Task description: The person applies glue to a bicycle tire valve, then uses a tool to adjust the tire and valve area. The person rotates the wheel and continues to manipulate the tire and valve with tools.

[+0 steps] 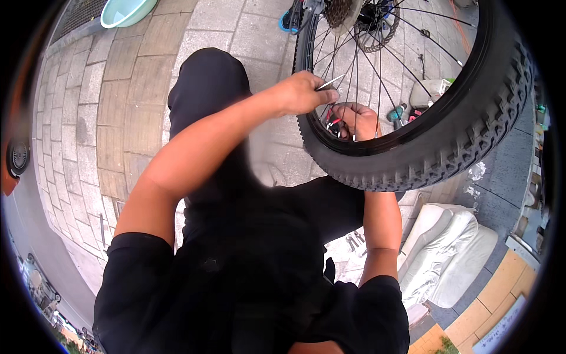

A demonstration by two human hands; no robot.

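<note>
A bicycle wheel with a knobbly black tyre (442,165), black spokes and a cassette (337,12) fills the upper right. My left hand (306,94) is closed on a thin silver rod (331,81), perhaps a loose spoke or slim tool, held across the spokes inside the rim. Just right of and below it, my right hand (358,119) reaches up behind the tyre and grips a small red-and-black piece (333,121) among the spokes near the lower rim. The tyre hides part of my right forearm.
My bent knees are on grey and tan paving (130,88). A pale green basin (124,12) is at top left. White cushions (442,253) lie at lower right, small tools (354,241) beside my right arm. A green tool (396,112) and pale container (435,89) show beyond the spokes.
</note>
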